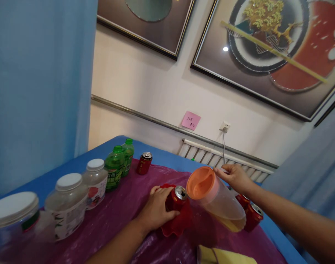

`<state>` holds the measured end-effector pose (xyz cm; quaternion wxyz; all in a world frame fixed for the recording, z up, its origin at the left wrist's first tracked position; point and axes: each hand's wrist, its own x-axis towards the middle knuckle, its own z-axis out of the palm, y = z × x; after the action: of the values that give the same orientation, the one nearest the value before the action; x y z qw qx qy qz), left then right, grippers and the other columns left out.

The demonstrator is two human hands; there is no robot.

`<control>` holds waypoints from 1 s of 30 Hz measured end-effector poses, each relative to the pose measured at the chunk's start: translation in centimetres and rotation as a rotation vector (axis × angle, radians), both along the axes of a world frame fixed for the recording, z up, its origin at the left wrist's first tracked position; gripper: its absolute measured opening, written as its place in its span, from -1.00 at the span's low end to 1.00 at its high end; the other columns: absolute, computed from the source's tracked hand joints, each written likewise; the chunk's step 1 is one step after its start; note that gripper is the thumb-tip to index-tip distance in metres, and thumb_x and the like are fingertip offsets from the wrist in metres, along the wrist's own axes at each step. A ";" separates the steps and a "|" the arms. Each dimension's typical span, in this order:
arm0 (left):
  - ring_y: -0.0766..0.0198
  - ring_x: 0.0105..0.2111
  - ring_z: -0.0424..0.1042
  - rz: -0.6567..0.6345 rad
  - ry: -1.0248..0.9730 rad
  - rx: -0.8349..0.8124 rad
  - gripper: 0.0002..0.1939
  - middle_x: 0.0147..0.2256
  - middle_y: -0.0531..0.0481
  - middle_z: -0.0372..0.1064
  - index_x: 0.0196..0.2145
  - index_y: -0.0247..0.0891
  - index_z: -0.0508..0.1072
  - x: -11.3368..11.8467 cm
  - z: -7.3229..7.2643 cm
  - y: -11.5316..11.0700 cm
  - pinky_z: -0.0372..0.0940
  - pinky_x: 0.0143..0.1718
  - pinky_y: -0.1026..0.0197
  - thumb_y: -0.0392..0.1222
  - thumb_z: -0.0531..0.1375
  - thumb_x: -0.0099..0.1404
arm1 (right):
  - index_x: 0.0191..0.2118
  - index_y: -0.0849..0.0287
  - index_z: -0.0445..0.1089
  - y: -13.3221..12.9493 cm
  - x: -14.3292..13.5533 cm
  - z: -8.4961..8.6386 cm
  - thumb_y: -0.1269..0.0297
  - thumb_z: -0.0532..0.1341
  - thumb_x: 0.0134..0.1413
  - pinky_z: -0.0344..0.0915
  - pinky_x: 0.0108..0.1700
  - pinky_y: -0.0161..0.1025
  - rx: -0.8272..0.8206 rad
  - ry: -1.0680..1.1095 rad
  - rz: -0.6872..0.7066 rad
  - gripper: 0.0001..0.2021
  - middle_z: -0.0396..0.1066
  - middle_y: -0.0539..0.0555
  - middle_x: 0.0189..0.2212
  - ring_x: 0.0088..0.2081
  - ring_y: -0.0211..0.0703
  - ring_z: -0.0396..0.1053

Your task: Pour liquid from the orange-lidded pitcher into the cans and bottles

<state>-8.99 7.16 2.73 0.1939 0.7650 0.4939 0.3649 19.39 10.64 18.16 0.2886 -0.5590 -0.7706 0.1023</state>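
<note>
My left hand (157, 209) is wrapped around an opened red drink can (176, 201), thumb on the near side. The can stands upright in or over a red dish with a scalloped rim (173, 231). Tilted toward the can, a clear plastic pitcher (225, 209) with an orange lid (201, 183) is held by my right hand (235, 178). Its lid end is beside the can's top, and some yellowish color shows at its base. My right thumb lies near the lid; the other fingers are partly hidden behind the pitcher.
White-lidded clear jars (68, 207) and green bottles (115, 168) line the left side. Another red can (144, 163) stands behind, and more red cans (254, 217) are at right. A yellow folded cloth-like item (228, 256) lies in front on the purple plastic sheet (120, 227).
</note>
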 end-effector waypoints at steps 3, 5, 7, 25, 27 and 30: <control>-0.12 0.14 0.35 -0.008 0.004 -0.003 -0.24 0.10 -0.10 0.46 0.12 -0.10 0.40 0.0 0.1 0.0 -0.03 0.29 -0.17 -0.06 0.47 -0.07 | -0.61 0.05 -0.11 0.0 0.0 0.0 -0.21 0.12 0.10 -0.21 -0.56 -0.27 0.000 0.008 -0.002 -0.45 -0.20 -0.13 -0.65 -0.58 -0.33 -0.19; -0.12 0.13 0.35 -0.009 0.005 0.000 -0.25 0.09 -0.10 0.47 0.12 -0.10 0.40 0.0 0.1 0.0 -0.03 0.29 -0.17 -0.06 0.47 -0.06 | -0.61 0.05 -0.10 0.0 0.0 0.0 -0.21 0.13 0.10 -0.21 -0.56 -0.27 -0.005 0.016 -0.002 -0.45 -0.20 -0.13 -0.64 -0.58 -0.33 -0.19; -0.12 0.13 0.35 -0.008 0.003 0.002 -0.25 0.10 -0.09 0.47 0.11 -0.08 0.40 -0.1 0.1 0.0 -0.03 0.28 -0.17 -0.07 0.47 -0.06 | -0.61 0.05 -0.10 0.1 0.0 -0.1 -0.20 0.14 0.10 -0.20 -0.57 -0.27 -0.004 0.021 0.002 -0.45 -0.20 -0.13 -0.64 -0.58 -0.33 -0.19; -0.12 0.13 0.35 -0.006 0.001 0.006 -0.26 0.09 -0.11 0.47 0.09 -0.09 0.40 0.0 0.0 0.0 -0.02 0.28 -0.18 -0.05 0.47 -0.06 | -0.61 0.05 -0.09 0.3 0.3 -0.1 -0.22 0.14 0.09 -0.21 -0.55 -0.26 -0.003 -0.002 -0.009 -0.44 -0.17 -0.13 -0.65 -0.58 -0.33 -0.16; -0.12 0.14 0.35 -0.004 0.002 0.007 -0.25 0.09 -0.10 0.47 0.09 -0.10 0.41 0.0 -0.1 0.0 -0.02 0.28 -0.18 -0.05 0.48 -0.08 | -0.61 0.05 -0.09 0.3 0.3 -0.2 -0.23 0.14 0.09 -0.22 -0.55 -0.26 0.000 0.003 -0.003 -0.44 -0.17 -0.13 -0.66 -0.58 -0.33 -0.17; -0.12 0.14 0.34 0.003 0.001 0.009 -0.24 0.10 -0.09 0.46 0.09 -0.10 0.41 0.0 -0.3 0.1 -0.02 0.29 -0.17 -0.05 0.48 -0.09 | -0.61 0.05 -0.10 0.3 0.3 -0.1 -0.23 0.14 0.08 -0.22 -0.55 -0.26 0.006 -0.008 -0.006 -0.44 -0.18 -0.13 -0.65 -0.58 -0.33 -0.17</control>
<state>-9.01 7.26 2.47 0.1897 0.7654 0.4935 0.3669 19.71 10.93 18.03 0.2873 -0.5607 -0.7705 0.0968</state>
